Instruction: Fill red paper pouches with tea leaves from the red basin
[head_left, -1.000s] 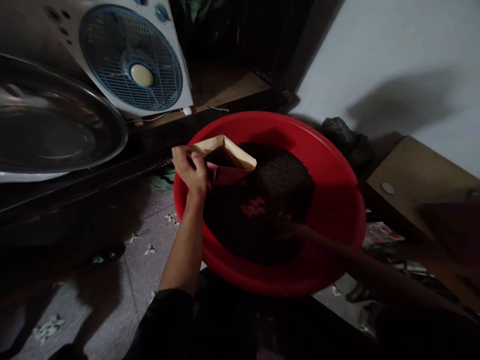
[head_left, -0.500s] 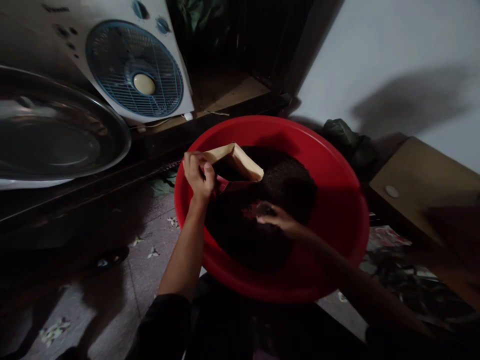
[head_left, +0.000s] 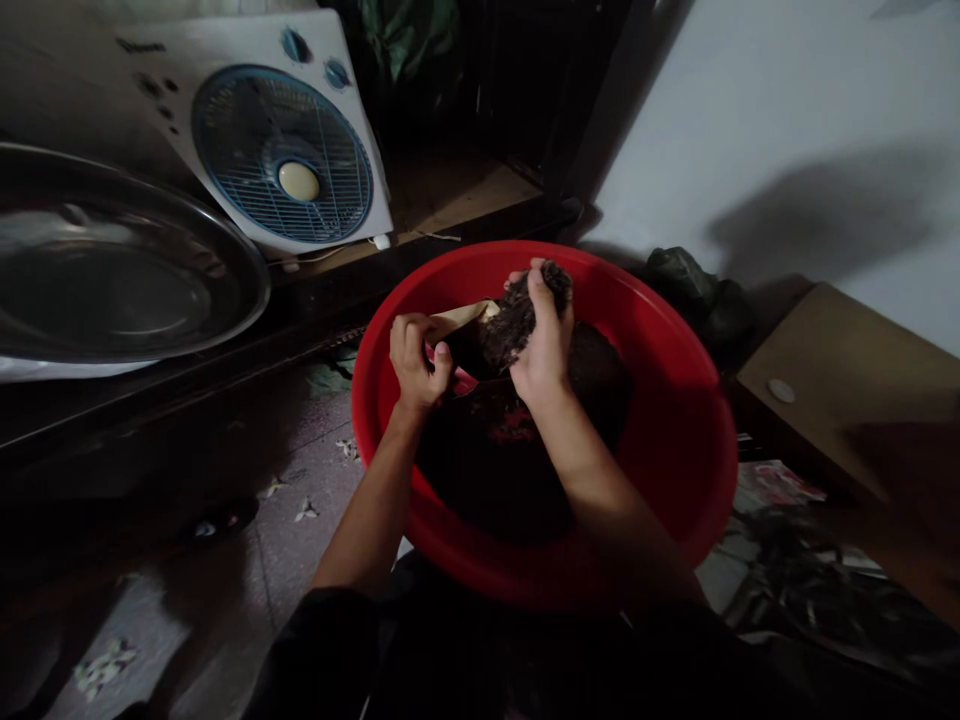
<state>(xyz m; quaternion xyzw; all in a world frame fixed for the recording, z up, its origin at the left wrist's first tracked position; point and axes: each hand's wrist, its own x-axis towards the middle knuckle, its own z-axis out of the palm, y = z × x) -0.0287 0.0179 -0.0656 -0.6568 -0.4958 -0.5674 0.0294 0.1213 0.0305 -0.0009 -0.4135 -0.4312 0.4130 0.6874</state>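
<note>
A large red plastic tub [head_left: 679,430] holds a heap of dark, loose, crumbly material [head_left: 487,480]; its exact kind I cannot make out. My left hand [head_left: 418,362] is closed on the near left rim of a paper bag [head_left: 459,318], tan inside and reddish outside, held open over the tub. Cupped around a clump of the dark material, my right hand [head_left: 546,335] is raised at the bag's mouth. The clump [head_left: 511,325] spills past the fingers and hides part of the bag's opening. A small reddish patch of tub bottom shows through the heap.
A white box fan [head_left: 300,180] and a big round metal tray [head_left: 225,275] stand on a low shelf at the left. On the right are a brown box [head_left: 825,360], a dark green bag [head_left: 682,280] and dark plastic [head_left: 817,570]. Small pale scraps [head_left: 105,665] lie on the floor.
My right hand has risen from the heap to the bag's mouth with a handful of the dark material. My left hand still holds the bag, now slightly lower and further right in view.
</note>
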